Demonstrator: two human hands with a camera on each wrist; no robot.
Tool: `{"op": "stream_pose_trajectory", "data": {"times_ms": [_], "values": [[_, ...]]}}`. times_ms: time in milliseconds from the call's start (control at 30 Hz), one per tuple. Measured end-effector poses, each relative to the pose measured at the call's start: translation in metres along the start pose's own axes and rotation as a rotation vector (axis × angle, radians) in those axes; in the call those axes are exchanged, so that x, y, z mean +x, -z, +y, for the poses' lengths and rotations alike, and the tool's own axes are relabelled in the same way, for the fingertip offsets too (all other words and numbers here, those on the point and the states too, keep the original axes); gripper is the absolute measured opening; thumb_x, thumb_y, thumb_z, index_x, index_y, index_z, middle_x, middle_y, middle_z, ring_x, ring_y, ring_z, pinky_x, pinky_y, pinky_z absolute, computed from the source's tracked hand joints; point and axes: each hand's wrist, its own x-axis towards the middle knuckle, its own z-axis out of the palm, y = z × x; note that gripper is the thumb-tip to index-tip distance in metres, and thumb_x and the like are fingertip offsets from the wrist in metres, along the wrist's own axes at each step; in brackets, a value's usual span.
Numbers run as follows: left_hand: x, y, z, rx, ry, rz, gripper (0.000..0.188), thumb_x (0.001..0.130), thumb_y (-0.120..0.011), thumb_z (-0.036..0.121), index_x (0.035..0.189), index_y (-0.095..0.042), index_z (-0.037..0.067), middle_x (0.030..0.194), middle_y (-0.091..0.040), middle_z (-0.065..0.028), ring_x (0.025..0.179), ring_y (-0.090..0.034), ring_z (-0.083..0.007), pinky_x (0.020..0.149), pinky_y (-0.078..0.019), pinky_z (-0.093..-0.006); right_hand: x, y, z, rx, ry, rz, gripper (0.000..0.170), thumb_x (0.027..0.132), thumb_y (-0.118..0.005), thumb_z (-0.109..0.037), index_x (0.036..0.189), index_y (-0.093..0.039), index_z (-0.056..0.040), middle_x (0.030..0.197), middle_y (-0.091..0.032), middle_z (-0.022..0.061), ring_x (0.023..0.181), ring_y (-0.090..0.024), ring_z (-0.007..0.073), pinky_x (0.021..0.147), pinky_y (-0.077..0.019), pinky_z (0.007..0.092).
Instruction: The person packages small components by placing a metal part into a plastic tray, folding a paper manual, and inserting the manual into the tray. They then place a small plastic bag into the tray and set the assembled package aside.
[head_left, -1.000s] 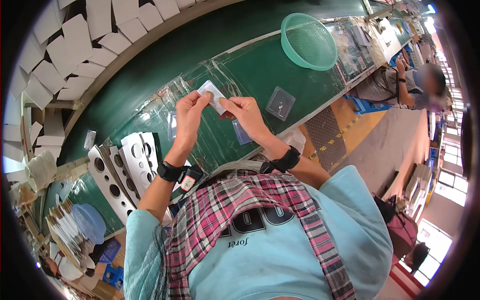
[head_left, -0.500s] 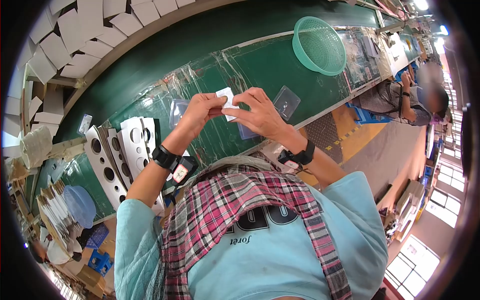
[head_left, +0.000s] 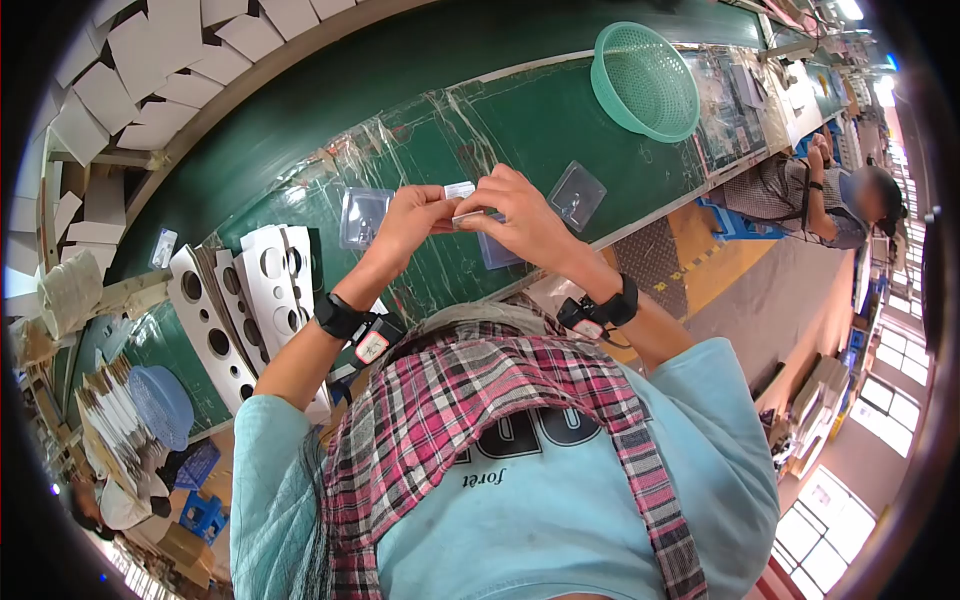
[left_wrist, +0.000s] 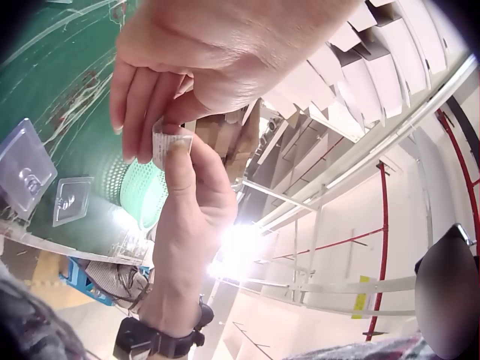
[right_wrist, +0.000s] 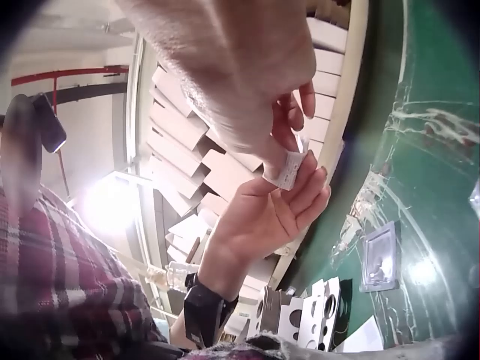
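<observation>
Both hands pinch one small white printed paper (head_left: 459, 190) over the green bench; it appears bent, with its edge toward the head camera. The left hand (head_left: 408, 228) holds it from the left, the right hand (head_left: 515, 218) from the right, thumb and fingers curled. In the left wrist view the right thumb presses on the printed face of the paper (left_wrist: 166, 148). In the right wrist view the paper (right_wrist: 288, 171) lies between the fingertips of both hands. Clear plastic cases lie close by: one (head_left: 362, 217) left of the hands, one (head_left: 577, 197) to the right, another (head_left: 497, 250) beneath.
A green mesh basket (head_left: 646, 83) stands at the bench's far right. White boards with round holes (head_left: 275, 280) lie at the left, near a blue basket (head_left: 160, 405). White cartons (head_left: 135, 60) line the upper left. Another person (head_left: 815, 195) sits at the right.
The hands have shifted right and drawn closer together. The paper, seen broad and flat a second ago, now shows bent and mostly covered by fingers. The right fingers have moved over it.
</observation>
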Motion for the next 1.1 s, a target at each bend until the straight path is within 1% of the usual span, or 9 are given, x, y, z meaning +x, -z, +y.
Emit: {"op": "stream_pose_trajectory", "data": {"times_ms": [167, 400, 467, 567, 800, 867, 900, 967, 1100], "values": [[0.001, -0.003, -0.003, 0.027, 0.010, 0.030, 0.020, 0.090, -0.055, 0.014, 0.087, -0.066, -0.002, 0.080, -0.067, -0.0063, 0.074, -0.064, -0.0110, 0.073, -0.0518, -0.0235, 0.002, 0.000, -0.007, 0.128, -0.253, -0.024, 0.014, 0.076, -0.068, -0.020, 0.079, -0.066, -0.0067, 0.079, -0.059, 0.0046, 0.081, -0.051, 0.0223, 0.076, -0.0414, 0.0347], [0.005, 0.005, -0.004, 0.110, -0.115, 0.048, 0.023, 0.090, -0.055, 0.014, 0.082, -0.064, -0.005, 0.075, -0.065, -0.0063, 0.073, -0.064, -0.0112, 0.070, -0.0514, -0.0244, 0.007, -0.005, 0.002, 0.071, -0.184, 0.093, 0.014, 0.072, -0.071, -0.016, 0.075, -0.064, -0.0050, 0.075, -0.063, 0.0047, 0.078, -0.054, 0.0220, 0.072, -0.0423, 0.0336], [0.006, 0.007, -0.005, 0.114, -0.101, 0.019, 0.022, 0.091, -0.053, 0.015, 0.083, -0.063, -0.003, 0.080, -0.065, -0.0063, 0.075, -0.064, -0.0119, 0.076, -0.0508, -0.0262, 0.010, -0.004, 0.002, 0.079, -0.206, 0.070, 0.014, 0.071, -0.071, -0.012, 0.075, -0.062, -0.0021, 0.074, -0.062, 0.0050, 0.076, -0.055, 0.0193, 0.067, -0.0431, 0.0320], [0.006, 0.008, -0.004, 0.137, -0.087, -0.005, 0.022, 0.092, -0.051, 0.015, 0.085, -0.062, -0.003, 0.083, -0.066, -0.0071, 0.078, -0.064, -0.0136, 0.079, -0.0508, -0.0276, 0.016, 0.000, 0.004, 0.163, -0.349, -0.071, 0.020, 0.070, -0.071, -0.017, 0.080, -0.060, -0.0034, 0.079, -0.062, 0.0069, 0.080, -0.056, 0.0249, 0.078, -0.0426, 0.0351], [0.005, 0.010, -0.002, 0.180, -0.099, -0.058, 0.025, 0.094, -0.049, 0.015, 0.091, -0.062, -0.006, 0.084, -0.066, -0.0082, 0.082, -0.066, -0.0149, 0.078, -0.0501, -0.0262, 0.016, -0.003, 0.005, 0.134, -0.400, 0.014, 0.035, 0.070, -0.073, -0.018, 0.097, -0.055, -0.0032, 0.077, -0.061, 0.0077, 0.076, -0.058, 0.0228, 0.073, -0.0460, 0.0353], [0.008, 0.012, -0.010, 0.273, -0.192, -0.029, 0.027, 0.093, -0.052, 0.017, 0.087, -0.062, -0.007, 0.076, -0.065, -0.0080, 0.071, -0.061, -0.0108, 0.066, -0.0463, -0.0247, 0.011, -0.012, 0.014, 0.045, -0.274, 0.118, 0.039, 0.071, -0.074, -0.016, 0.102, -0.055, -0.0016, 0.077, -0.060, 0.0063, 0.071, -0.058, 0.0166, 0.066, -0.0471, 0.0297], [0.008, 0.011, -0.011, 0.320, -0.239, -0.015, 0.028, 0.092, -0.053, 0.018, 0.085, -0.061, -0.008, 0.072, -0.065, -0.0079, 0.066, -0.059, -0.0087, 0.060, -0.0444, -0.0240, 0.009, -0.013, 0.018, 0.168, -0.322, 0.073, 0.039, 0.072, -0.073, -0.016, 0.103, -0.055, -0.0009, 0.079, -0.061, 0.0064, 0.073, -0.059, 0.0156, 0.068, -0.0474, 0.0290], [0.006, 0.009, -0.008, 0.350, -0.264, 0.032, 0.028, 0.092, -0.052, 0.018, 0.084, -0.061, -0.007, 0.069, -0.064, -0.0073, 0.062, -0.054, -0.0074, 0.056, -0.0413, -0.0252, 0.009, -0.012, 0.025, 0.415, -0.417, -0.014, 0.037, 0.075, -0.073, -0.015, 0.104, -0.055, 0.0006, 0.083, -0.063, 0.0065, 0.076, -0.060, 0.0136, 0.070, -0.0480, 0.0277], [0.004, 0.002, -0.004, 0.452, -0.292, 0.100, 0.024, 0.093, -0.052, 0.017, 0.092, -0.061, -0.005, 0.062, -0.059, -0.0062, 0.057, -0.048, -0.0068, 0.053, -0.0388, -0.0272, 0.011, -0.012, 0.031, 0.560, -0.478, -0.086, 0.031, 0.079, -0.071, -0.014, 0.101, -0.056, 0.0031, 0.088, -0.064, 0.0065, 0.081, -0.060, 0.0109, 0.071, -0.0480, 0.0256]]}}
